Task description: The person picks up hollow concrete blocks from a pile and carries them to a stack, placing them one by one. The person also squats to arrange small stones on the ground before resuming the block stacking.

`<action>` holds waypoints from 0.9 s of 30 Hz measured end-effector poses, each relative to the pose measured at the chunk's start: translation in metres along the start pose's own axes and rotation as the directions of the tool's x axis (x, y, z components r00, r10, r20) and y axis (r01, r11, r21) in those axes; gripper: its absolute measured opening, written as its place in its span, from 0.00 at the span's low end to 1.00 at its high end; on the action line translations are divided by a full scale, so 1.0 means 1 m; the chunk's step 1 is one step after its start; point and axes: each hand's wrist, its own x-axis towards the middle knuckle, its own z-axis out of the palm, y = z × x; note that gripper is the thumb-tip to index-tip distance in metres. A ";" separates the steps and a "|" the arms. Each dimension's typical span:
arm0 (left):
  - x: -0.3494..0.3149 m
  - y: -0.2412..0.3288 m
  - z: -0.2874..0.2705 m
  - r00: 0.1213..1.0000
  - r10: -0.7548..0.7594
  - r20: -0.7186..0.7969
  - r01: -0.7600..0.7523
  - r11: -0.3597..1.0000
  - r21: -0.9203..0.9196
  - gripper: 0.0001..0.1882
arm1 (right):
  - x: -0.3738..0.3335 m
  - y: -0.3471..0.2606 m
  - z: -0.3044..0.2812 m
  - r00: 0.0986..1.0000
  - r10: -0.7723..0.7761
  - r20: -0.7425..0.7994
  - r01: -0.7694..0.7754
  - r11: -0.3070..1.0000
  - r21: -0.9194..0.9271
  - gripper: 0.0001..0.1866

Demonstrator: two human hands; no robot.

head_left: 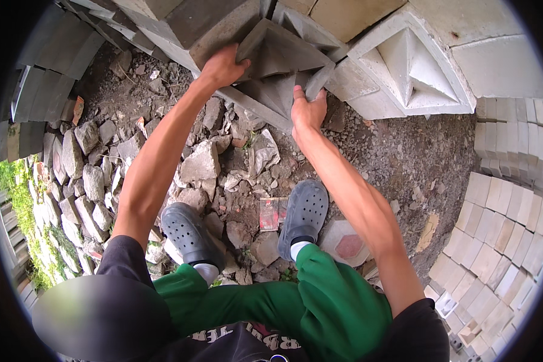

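Observation:
A grey concrete breeze block (276, 54) with pyramid-shaped recesses is tilted between my two hands, against the stacked blocks at the top of the view. My left hand (225, 66) grips its left edge, with the thumb toward its face. On the lower right edge, my right hand (309, 111) is closed, its thumb along the rim and the other fingers mostly hidden. To the right sits a paler block (411, 63) with a similar triangular hollow. A plain concrete block (214, 27) stands just beyond my left hand.
Broken stones and rubble (199, 163) cover the ground around my grey clogs (193, 235). A hexagonal paver (344, 244) lies by my right foot. Pale bricks (495, 241) are stacked at the right; grey slabs (48, 90) stand at the far left.

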 end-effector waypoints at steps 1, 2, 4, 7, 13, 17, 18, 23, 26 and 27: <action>0.006 0.002 0.000 0.999 -0.016 -0.028 0.017 1.000 0.016 0.25 | 0.003 -0.002 0.004 0.999 0.031 0.017 -0.032 0.998 0.054 0.31; 0.012 -0.003 0.005 0.999 -0.011 -0.044 0.012 1.000 0.022 0.25 | 0.002 -0.009 0.006 0.997 0.065 0.041 -0.069 0.992 0.102 0.31; 0.024 -0.014 0.013 0.997 0.000 -0.079 0.003 0.999 0.040 0.25 | 0.001 -0.017 0.015 0.993 0.090 0.075 -0.102 0.980 0.168 0.31; 0.029 -0.003 0.017 0.993 -0.119 -0.015 0.119 0.993 0.015 0.29 | 0.011 -0.017 0.018 0.991 0.128 0.046 -0.135 0.972 0.192 0.31; 0.015 0.003 0.029 0.975 -0.161 -0.154 0.158 0.987 -0.030 0.25 | 0.027 -0.001 0.022 0.990 0.132 0.053 -0.139 0.978 0.156 0.33; -0.010 0.016 0.026 0.889 0.196 -0.414 -0.230 0.973 -0.033 0.21 | 0.020 -0.015 0.023 0.982 0.163 0.100 -0.184 0.947 0.263 0.35; -0.021 0.026 0.027 0.869 0.213 -0.448 -0.274 0.959 -0.076 0.20 | 0.022 -0.015 0.021 0.980 0.178 0.094 -0.197 0.941 0.274 0.35; -0.085 0.036 0.049 0.745 -0.263 -0.613 -0.029 0.905 -0.423 0.18 | 0.023 -0.011 0.036 0.969 0.245 0.021 -0.244 0.946 0.211 0.34; -0.097 0.028 0.067 0.659 -0.634 -0.405 0.077 0.592 -0.802 0.17 | 0.022 -0.010 0.035 0.967 0.241 0.087 -0.254 0.944 0.211 0.36; -0.099 0.029 0.070 0.684 -0.673 -0.280 0.138 0.496 -0.857 0.23 | 0.025 -0.008 0.031 0.965 0.242 0.100 -0.257 0.945 0.203 0.38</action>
